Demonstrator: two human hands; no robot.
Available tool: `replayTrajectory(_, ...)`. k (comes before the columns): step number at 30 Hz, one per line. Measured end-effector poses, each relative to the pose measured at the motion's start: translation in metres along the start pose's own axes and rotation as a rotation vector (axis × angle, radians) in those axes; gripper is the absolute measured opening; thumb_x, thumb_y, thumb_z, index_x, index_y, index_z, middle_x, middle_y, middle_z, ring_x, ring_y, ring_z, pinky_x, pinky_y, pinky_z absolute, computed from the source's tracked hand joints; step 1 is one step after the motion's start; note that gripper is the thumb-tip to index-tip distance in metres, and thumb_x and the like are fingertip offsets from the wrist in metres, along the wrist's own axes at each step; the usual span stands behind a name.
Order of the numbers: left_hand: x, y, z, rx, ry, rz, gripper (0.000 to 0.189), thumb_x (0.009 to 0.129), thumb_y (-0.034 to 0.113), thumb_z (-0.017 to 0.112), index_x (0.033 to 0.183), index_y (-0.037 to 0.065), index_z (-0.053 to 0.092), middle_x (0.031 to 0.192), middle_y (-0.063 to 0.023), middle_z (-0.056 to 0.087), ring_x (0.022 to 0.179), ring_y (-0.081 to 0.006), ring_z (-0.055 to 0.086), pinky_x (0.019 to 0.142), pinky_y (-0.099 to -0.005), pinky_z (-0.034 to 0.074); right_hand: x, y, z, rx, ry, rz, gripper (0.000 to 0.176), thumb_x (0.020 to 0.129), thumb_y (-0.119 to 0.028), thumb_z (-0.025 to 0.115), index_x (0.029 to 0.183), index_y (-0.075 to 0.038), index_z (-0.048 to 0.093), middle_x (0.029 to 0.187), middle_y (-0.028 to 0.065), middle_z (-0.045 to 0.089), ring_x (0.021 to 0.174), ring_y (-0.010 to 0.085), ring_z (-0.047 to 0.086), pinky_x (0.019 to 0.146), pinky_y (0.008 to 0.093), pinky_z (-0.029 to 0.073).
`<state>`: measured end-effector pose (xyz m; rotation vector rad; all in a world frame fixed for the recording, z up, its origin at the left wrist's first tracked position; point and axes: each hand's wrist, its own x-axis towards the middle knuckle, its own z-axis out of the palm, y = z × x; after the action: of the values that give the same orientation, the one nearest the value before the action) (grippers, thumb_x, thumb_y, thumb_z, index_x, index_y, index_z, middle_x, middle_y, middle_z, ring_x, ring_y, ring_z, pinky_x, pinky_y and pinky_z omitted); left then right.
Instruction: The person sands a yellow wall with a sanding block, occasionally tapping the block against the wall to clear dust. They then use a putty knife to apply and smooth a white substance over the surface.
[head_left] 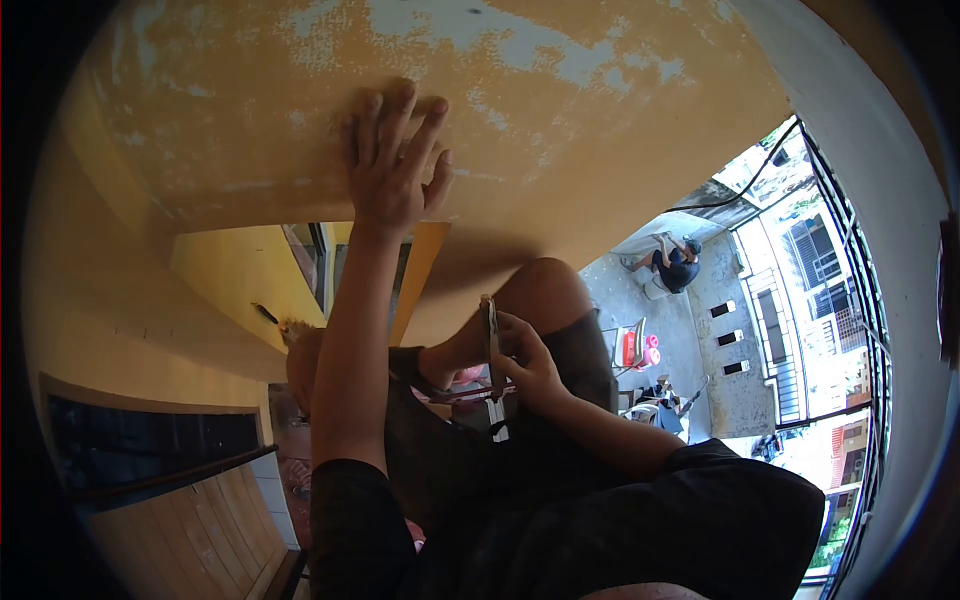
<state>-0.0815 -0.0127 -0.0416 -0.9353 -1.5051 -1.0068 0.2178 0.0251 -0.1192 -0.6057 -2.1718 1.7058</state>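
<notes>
My left hand (390, 180) is raised against the yellow wall (600, 130), its fingers spread over the painted surface. Pale patches show above it where the yellow coat is worn or peeled. Lower down, in front of my bent knee (550, 285), my right hand (530, 370) is closed around a thin flat scraper-like tool (491, 330). The tool is upright and turned nearly edge-on, so its exact kind is hard to make out. It is apart from the wall.
A co-worker (680, 268) sits on a white bucket (655, 288) by a grey wall at the right, far below. Red containers (630, 348) and a chair stand on the concrete floor (685, 345). Black cables (850, 230) run along the right. Wooden panelling (200, 530) is at lower left.
</notes>
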Motion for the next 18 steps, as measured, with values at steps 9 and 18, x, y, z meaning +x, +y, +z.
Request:
replayTrajectory(9,-0.005,0.0,-0.004,0.023,-0.026,0.007,0.048,0.089,0.037,0.052,0.135,0.026,0.056,0.146,-0.0065,0.046,0.136,-0.0346,0.038,0.115,-0.0528,0.017,0.021,-0.052,-0.027,0.238,0.034,-0.034,0.062,0.088,-0.006,0.063,0.143,-0.002,0.034,0.106,0.0073,0.054,0.091,0.0135,0.056,0.076,0.0281,0.05)
replayTrajectory(18,0.056,0.055,-0.03,0.088,0.108,-0.087,0.032,0.086,0.024,0.062,0.115,0.012,0.065,0.116,-0.0088,0.056,0.115,-0.027,0.043,0.1,-0.0406,0.027,0.06,-0.108,-0.103,0.054,0.422,-0.618,0.066,0.084,-0.006,0.064,0.142,0.0,0.034,0.112,0.0068,0.052,0.093,0.0137,0.053,0.076,0.0277,0.05)
